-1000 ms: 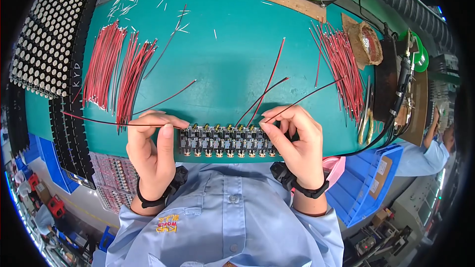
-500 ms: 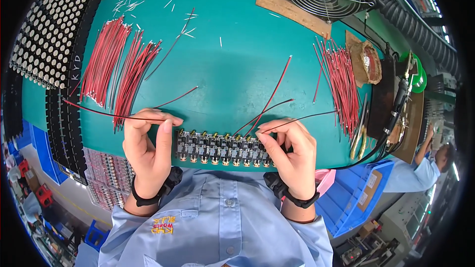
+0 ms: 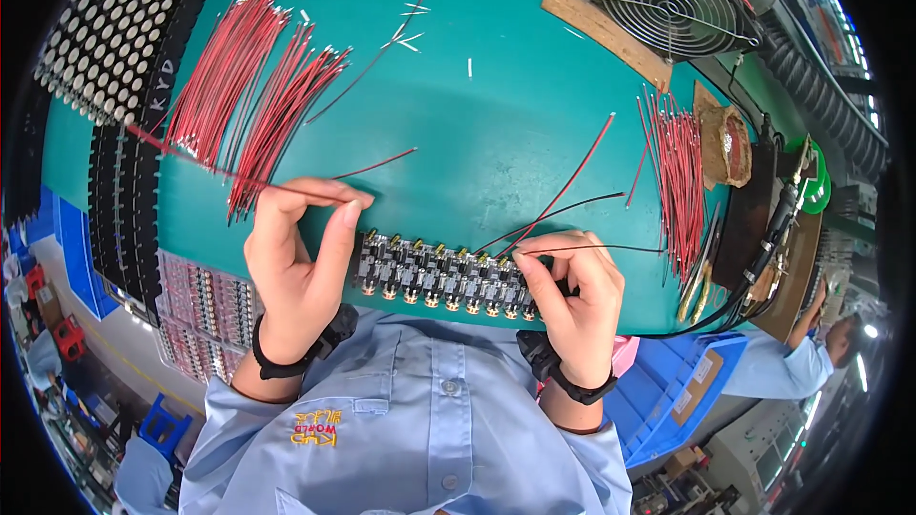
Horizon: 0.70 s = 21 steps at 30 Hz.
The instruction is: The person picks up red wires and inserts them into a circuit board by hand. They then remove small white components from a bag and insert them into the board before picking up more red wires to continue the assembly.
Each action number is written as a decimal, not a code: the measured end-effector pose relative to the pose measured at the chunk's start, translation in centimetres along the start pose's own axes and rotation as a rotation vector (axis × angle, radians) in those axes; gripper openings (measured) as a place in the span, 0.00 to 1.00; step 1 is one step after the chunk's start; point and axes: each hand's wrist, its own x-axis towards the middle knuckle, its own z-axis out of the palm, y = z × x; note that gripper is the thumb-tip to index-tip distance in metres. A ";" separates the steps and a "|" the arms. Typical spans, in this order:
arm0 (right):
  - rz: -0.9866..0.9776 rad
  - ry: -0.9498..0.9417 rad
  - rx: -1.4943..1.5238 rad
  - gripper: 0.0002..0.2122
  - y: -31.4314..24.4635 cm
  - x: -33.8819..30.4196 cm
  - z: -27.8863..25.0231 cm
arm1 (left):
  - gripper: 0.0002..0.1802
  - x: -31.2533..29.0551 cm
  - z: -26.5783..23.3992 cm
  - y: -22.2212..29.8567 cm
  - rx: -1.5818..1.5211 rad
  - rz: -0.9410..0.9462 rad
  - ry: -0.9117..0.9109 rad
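My left hand point(image 3: 303, 253) is closed, thumb and forefinger pinching a red wire point(image 3: 205, 164) just off the left end of a strip of small circuit boards point(image 3: 439, 278). That wire is blurred and stretches out to the left. At the strip's right end my right hand point(image 3: 579, 288) pinches a thin dark wire point(image 3: 620, 249), its tip close to the boards' far edge. A red wire point(image 3: 577, 162) and a black wire point(image 3: 563, 207) run from the strip's far edge onto the green mat point(image 3: 448, 143).
Red-and-black wire bundles lie left point(image 3: 286, 105) and right point(image 3: 676, 181). A fan point(image 3: 668, 2) stands far right, near a soldering iron point(image 3: 778, 195) and tweezers point(image 3: 701, 277). Racks of round white parts point(image 3: 114, 29) fill the far left. A blue bin point(image 3: 677, 391) sits lower right.
The view has shifted, moving the mat's contents rightward. My left hand is slightly farther from me, and its wire now slopes more steeply up to the left. My right hand stays by the strip's right end.
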 end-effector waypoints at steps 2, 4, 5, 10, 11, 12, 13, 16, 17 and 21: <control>-0.020 -0.020 0.014 0.05 0.1 0.1 0.3 | 0.11 0.0 -0.1 0.0 0.014 -0.018 0.029; -0.038 0.032 0.007 0.05 -0.1 -0.2 0.6 | 0.10 -0.1 0.0 -0.2 -0.005 -0.009 0.050; -0.047 0.060 0.004 0.05 -0.2 -0.2 0.7 | 0.10 0.0 0.0 -0.3 -0.016 -0.002 0.060; -0.062 0.078 0.027 0.05 0.4 -0.9 0.7 | 0.08 0.2 0.4 -0.5 -0.006 0.042 0.115; -0.084 0.080 0.025 0.05 0.4 -0.8 0.7 | 0.07 0.3 0.5 -0.5 -0.004 0.045 0.126; -0.105 0.085 0.022 0.05 0.5 -0.8 0.7 | 0.07 0.4 0.6 -0.4 -0.003 0.049 0.135; -0.127 0.092 0.019 0.05 0.6 -0.8 0.7 | 0.06 0.4 0.7 -0.4 -0.003 0.055 0.143; -0.174 0.112 0.032 0.05 1.1 -0.7 0.8 | 0.06 0.4 1.0 -0.1 0.078 0.076 0.153; -0.193 0.123 0.040 0.05 1.2 -0.7 0.9 | 0.05 0.5 1.0 0.0 0.120 0.085 0.154; -0.209 0.116 0.032 0.04 0.7 -0.8 0.7 | 0.05 0.3 1.1 -0.5 0.091 0.103 0.166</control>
